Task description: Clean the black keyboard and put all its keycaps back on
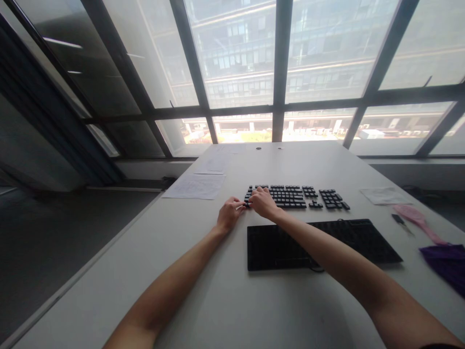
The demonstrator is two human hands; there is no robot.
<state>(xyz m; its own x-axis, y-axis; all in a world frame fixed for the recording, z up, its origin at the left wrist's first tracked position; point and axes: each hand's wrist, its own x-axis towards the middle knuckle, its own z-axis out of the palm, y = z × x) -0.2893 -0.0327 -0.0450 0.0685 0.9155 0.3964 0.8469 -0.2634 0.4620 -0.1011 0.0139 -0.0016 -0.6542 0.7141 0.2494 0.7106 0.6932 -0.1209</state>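
Black keycaps (295,196) lie laid out in keyboard order on the white table (203,291). In front of them sits a black keyboard base (276,245) without caps. My right hand (264,202) rests on the left end of the keycap rows, fingers curled down onto the caps. My left hand (230,214) is just left of it, fingers pinched together near a small light object; I cannot make out what it is.
Sheets of paper (196,186) lie at the table's left edge and further back. At the right are another sheet (384,195), a pink cloth or tool (417,220), a small dark tool (399,219) and purple fabric (446,264). Large windows stand behind.
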